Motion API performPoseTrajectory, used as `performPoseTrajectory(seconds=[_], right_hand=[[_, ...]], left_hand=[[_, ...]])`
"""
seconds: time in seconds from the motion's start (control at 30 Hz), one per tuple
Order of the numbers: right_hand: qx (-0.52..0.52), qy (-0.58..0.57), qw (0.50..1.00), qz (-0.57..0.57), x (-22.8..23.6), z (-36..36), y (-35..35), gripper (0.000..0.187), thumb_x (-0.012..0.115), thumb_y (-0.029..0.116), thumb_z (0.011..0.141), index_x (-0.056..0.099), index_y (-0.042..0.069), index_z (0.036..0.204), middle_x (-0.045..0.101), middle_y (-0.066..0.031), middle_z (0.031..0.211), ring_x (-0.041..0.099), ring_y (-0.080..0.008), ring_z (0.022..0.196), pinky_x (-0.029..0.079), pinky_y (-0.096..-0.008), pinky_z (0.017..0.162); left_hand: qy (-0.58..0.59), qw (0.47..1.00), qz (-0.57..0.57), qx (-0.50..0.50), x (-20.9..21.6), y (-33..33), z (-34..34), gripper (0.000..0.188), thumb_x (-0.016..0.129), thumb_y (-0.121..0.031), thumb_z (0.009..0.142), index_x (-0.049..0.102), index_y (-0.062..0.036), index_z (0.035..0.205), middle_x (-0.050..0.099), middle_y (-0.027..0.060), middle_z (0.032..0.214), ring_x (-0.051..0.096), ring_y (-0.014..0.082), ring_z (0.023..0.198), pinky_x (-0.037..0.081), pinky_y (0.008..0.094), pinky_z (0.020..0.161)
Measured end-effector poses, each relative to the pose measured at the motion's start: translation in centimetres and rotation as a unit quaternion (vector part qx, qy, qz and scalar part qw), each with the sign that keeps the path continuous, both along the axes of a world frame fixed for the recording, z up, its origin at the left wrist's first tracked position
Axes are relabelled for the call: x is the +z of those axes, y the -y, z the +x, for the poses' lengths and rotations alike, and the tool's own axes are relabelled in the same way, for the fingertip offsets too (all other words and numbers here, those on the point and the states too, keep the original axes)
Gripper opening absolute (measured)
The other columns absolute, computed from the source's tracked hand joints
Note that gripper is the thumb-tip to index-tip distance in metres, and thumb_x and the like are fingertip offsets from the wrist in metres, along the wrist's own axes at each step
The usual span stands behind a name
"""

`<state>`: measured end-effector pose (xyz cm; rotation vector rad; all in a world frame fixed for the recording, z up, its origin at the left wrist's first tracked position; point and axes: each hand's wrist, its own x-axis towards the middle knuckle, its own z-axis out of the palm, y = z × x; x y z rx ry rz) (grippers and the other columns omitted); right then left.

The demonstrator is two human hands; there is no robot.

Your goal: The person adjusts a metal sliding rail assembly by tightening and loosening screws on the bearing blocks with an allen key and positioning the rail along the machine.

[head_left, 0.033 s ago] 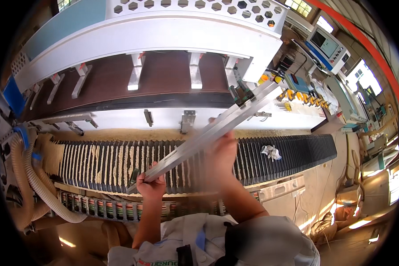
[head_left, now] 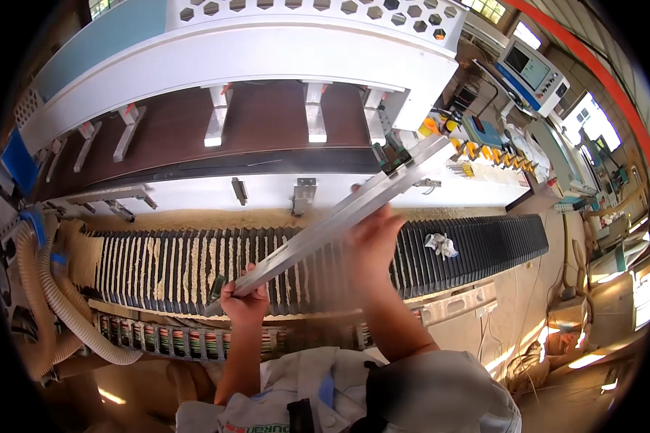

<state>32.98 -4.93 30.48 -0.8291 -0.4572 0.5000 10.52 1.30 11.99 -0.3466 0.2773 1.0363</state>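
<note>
A long silvery metal bar (head_left: 318,229) slants across the middle of the view, low end near me and far end up to the right. My left hand (head_left: 244,303) is closed round its low end, beside a small dark green fitting (head_left: 219,286). A larger dark green bracket (head_left: 393,154) sits at the bar's far part. My right hand (head_left: 374,242) is at the bar's right side, about midway up, smeared by motion. One of its fingertips shows past the bar's far edge, so its fingers seem curled round the bar. The bar hides part of them.
Below the bar runs a black ribbed bellows cover (head_left: 477,252) strewn with sawdust, with a crumpled white rag (head_left: 440,245) on it. Behind stands a white machine (head_left: 267,61) with metal clamps. Ribbed hoses (head_left: 72,303) hang at left. A control screen (head_left: 531,72) stands at right.
My right hand has shifted slightly to the right along the bar, and its fingers show more clearly. The left hand and the bar have barely moved.
</note>
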Motion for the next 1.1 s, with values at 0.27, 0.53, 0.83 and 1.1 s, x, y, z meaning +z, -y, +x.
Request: performPoseTrajectory(seconds=[0.27, 0.53, 0.83, 1.1], right_hand=[[0.028, -0.111, 0.992, -0.055, -5.2, 12.2, 1.3, 0.064, 0.039, 0.066, 0.094, 0.051, 0.010, 0.123, 0.063, -0.0052, 0.093, 0.045, -0.0087, 0.053, 0.027, -0.0205, 0.040], [0.060, -0.122, 0.986, -0.100, -12.6, 18.1, 1.6, 0.082, 0.034, 0.071, 0.092, 0.034, 0.006, 0.142, 0.044, 0.0015, 0.072, 0.035, -0.0088, 0.047, 0.024, -0.0213, 0.041], [0.019, -0.217, 0.965, -0.147, -21.8, 23.7, 1.3, 0.072, 0.036, 0.066, 0.095, 0.043, 0.006, 0.134, 0.055, -0.0010, 0.080, 0.042, -0.0107, 0.049, 0.027, -0.0231, 0.040], [-0.002, -0.239, 0.955, -0.173, -24.8, 28.6, -2.8, 0.050, 0.049, 0.060, 0.094, 0.056, 0.010, 0.093, 0.046, -0.0011, 0.061, 0.042, -0.0113, 0.047, 0.026, -0.0242, 0.041]], left_hand=[[-0.241, 0.969, -0.003, -0.049, 0.4, -5.5, 2.4, 0.023, 0.046, -0.022, 0.086, 0.049, -0.0017, 0.096, 0.060, 0.0195, 0.104, 0.061, 0.0369, 0.108, 0.060, 0.0490, 0.084], [-0.345, 0.931, 0.029, -0.120, 0.1, -13.5, 6.2, 0.026, 0.049, -0.022, 0.086, 0.052, 0.0020, 0.097, 0.061, 0.0125, 0.094, 0.062, 0.0346, 0.105, 0.058, 0.0480, 0.085], [-0.414, 0.890, 0.034, -0.191, -2.8, -17.6, 12.1, 0.029, 0.050, -0.025, 0.087, 0.053, 0.0013, 0.100, 0.060, 0.0103, 0.094, 0.062, 0.0324, 0.105, 0.057, 0.0479, 0.087], [-0.427, 0.878, 0.053, -0.210, -5.2, -21.6, 16.4, 0.043, 0.050, -0.030, 0.089, 0.051, -0.0024, 0.123, 0.061, 0.0151, 0.117, 0.061, 0.0326, 0.110, 0.056, 0.0455, 0.089]])
